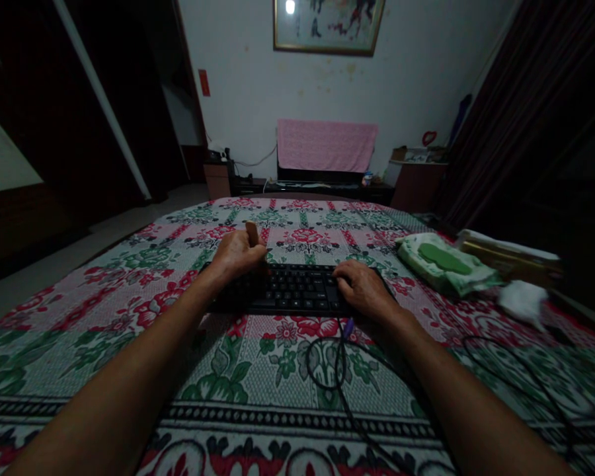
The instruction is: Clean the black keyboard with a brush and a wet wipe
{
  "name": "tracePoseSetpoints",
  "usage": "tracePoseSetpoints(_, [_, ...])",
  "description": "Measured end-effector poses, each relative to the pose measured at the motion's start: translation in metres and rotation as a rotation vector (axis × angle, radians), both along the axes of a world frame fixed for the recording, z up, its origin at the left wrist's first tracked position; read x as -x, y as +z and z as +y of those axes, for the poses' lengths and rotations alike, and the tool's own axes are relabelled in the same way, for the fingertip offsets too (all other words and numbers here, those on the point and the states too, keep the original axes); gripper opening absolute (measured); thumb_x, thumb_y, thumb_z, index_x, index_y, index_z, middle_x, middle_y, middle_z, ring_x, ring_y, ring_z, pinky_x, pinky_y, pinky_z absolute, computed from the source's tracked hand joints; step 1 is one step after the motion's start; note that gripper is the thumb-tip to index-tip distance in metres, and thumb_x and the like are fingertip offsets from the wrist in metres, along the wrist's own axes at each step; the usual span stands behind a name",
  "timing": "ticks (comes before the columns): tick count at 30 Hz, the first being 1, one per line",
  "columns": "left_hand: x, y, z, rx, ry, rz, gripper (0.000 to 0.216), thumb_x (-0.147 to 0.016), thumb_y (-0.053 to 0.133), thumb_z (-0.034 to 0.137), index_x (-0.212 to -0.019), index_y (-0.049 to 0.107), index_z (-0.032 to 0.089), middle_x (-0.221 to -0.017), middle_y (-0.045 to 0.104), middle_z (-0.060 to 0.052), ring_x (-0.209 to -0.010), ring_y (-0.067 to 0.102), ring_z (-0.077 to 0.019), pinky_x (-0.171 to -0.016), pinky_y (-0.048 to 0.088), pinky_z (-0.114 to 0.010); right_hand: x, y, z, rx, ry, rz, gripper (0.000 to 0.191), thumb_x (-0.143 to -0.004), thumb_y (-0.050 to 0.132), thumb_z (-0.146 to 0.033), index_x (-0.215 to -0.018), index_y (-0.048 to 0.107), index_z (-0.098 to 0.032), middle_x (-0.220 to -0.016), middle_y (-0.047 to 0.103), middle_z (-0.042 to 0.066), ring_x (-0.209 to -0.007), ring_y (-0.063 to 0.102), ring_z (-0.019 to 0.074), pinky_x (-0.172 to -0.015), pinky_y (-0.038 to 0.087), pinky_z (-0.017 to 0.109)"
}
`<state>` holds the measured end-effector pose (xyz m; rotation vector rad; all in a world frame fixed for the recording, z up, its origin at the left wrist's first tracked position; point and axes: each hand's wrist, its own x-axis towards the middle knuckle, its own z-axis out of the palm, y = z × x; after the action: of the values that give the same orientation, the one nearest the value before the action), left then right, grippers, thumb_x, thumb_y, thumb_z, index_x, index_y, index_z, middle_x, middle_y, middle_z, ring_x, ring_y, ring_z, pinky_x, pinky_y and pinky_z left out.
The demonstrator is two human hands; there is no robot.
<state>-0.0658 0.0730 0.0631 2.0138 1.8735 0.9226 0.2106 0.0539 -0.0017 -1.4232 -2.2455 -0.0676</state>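
Note:
A black keyboard [297, 291] lies on the patterned tablecloth in front of me. My left hand [238, 253] is closed around a tan, wooden-looking handle [252, 233] over the keyboard's left part. The handle's top end sticks up above the fist; its lower end is mostly hidden and dim, so the kind of tool is unclear. My right hand [361, 285] rests on the keyboard's right end, fingers bent over its edge and keys. A black cable [341, 370] loops on the cloth on the near side, with a small purple piece [348, 328] beside it.
To the right lie a green-and-white wipes pack [443, 261], a gold-coloured box [510, 258] and a crumpled white tissue [523, 301]. More black cable [515, 360] curls at the right. The floral tablecloth [143, 370] covers the table. Beyond it, a pink cloth [327, 145] hangs over a low cabinet.

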Motion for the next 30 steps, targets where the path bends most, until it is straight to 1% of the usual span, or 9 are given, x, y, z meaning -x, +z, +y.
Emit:
tracePoseSetpoints(4, [0.007, 0.008, -0.002, -0.069, 0.083, 0.107, 0.015, -0.064, 0.056, 0.026, -0.067, 0.068, 0.018, -0.064, 0.067, -0.007, -0.07, 0.063, -0.0238, -0.062, 0.045, -0.029, -0.001, -0.002, 0.001, 0.005, 0.005, -0.008, 0.019, -0.083, 0.046, -0.013, -0.09, 0.063, -0.017, -0.099, 0.063, 0.007, -0.097, 0.056, 0.0183, -0.09, 0.041, 0.03])
tracePoseSetpoints(7, [0.006, 0.01, -0.003, -0.1, 0.112, 0.086, 0.015, -0.064, 0.056, 0.027, -0.068, 0.068, 0.018, -0.068, 0.069, -0.007, -0.074, 0.064, -0.0244, -0.064, 0.046, -0.029, -0.002, -0.003, 0.002, 0.004, 0.0, -0.012, 0.019, -0.083, 0.046, -0.013, -0.09, 0.063, -0.017, -0.098, 0.063, 0.007, -0.097, 0.056, 0.0181, -0.09, 0.04, 0.029])
tracePoseSetpoints(9, [0.003, 0.006, -0.001, -0.079, 0.074, -0.011, 0.017, -0.065, 0.055, 0.027, -0.069, 0.068, 0.018, -0.069, 0.069, -0.006, -0.072, 0.064, -0.0226, -0.062, 0.046, -0.028, -0.002, -0.003, 0.002, 0.0, 0.0, -0.01, 0.019, -0.083, 0.046, -0.013, -0.09, 0.063, -0.017, -0.098, 0.063, 0.007, -0.097, 0.056, 0.018, -0.09, 0.04, 0.029])
tracePoseSetpoints(11, [0.001, 0.0, 0.002, -0.056, -0.01, -0.116, 0.017, -0.066, 0.054, 0.028, -0.069, 0.067, 0.018, -0.069, 0.069, -0.005, -0.069, 0.064, -0.0201, -0.06, 0.045, -0.025, -0.002, -0.003, 0.002, -0.003, 0.006, -0.007, 0.019, -0.083, 0.046, -0.013, -0.09, 0.064, -0.017, -0.098, 0.063, 0.008, -0.096, 0.056, 0.018, -0.09, 0.04, 0.029])
tracePoseSetpoints(13, [0.001, -0.005, 0.005, -0.029, -0.065, -0.146, 0.016, -0.065, 0.054, 0.028, -0.068, 0.067, 0.017, -0.067, 0.068, -0.004, -0.067, 0.064, -0.019, -0.059, 0.045, -0.025, -0.002, -0.002, 0.002, -0.005, 0.011, -0.004, 0.019, -0.083, 0.046, -0.013, -0.089, 0.064, -0.017, -0.098, 0.064, 0.008, -0.096, 0.056, 0.0181, -0.09, 0.041, 0.029])
tracePoseSetpoints(18, [0.004, -0.008, 0.007, -0.095, 0.031, -0.013, 0.015, -0.064, 0.052, 0.023, -0.066, 0.066, 0.017, -0.067, 0.068, -0.005, -0.069, 0.063, -0.0206, -0.062, 0.044, -0.027, -0.002, -0.003, 0.003, 0.0, 0.012, 0.0, 0.019, -0.082, 0.047, -0.013, -0.089, 0.064, -0.018, -0.097, 0.064, 0.008, -0.096, 0.056, 0.0185, -0.09, 0.041, 0.03])
tracePoseSetpoints(24, [-0.001, -0.017, 0.01, -0.063, -0.122, -0.187, 0.014, -0.066, 0.054, 0.026, -0.067, 0.065, 0.018, -0.068, 0.068, -0.003, -0.068, 0.064, -0.0192, -0.06, 0.045, -0.026, -0.001, -0.003, 0.002, -0.013, 0.017, 0.004, 0.018, -0.082, 0.047, -0.012, -0.088, 0.064, -0.017, -0.097, 0.064, 0.008, -0.094, 0.057, 0.0189, -0.088, 0.041, 0.03])
tracePoseSetpoints(28, [-0.002, -0.017, 0.008, -0.124, -0.074, -0.098, 0.013, -0.064, 0.052, 0.024, -0.064, 0.063, 0.017, -0.066, 0.067, -0.004, -0.068, 0.063, -0.0209, -0.063, 0.046, -0.028, -0.002, -0.003, 0.003, -0.014, 0.022, 0.004, 0.018, -0.082, 0.047, -0.013, -0.088, 0.063, -0.017, -0.097, 0.063, 0.008, -0.094, 0.057, 0.0185, -0.088, 0.041, 0.03])
tracePoseSetpoints(30, [-0.001, -0.016, 0.009, -0.154, -0.049, -0.121, 0.013, -0.064, 0.052, 0.024, -0.065, 0.063, 0.017, -0.067, 0.067, -0.004, -0.069, 0.064, -0.0213, -0.063, 0.046, -0.028, -0.003, -0.004, 0.004, -0.013, 0.023, 0.004, 0.018, -0.082, 0.047, -0.013, -0.088, 0.063, -0.017, -0.097, 0.064, 0.008, -0.095, 0.057, 0.0186, -0.089, 0.041, 0.03])
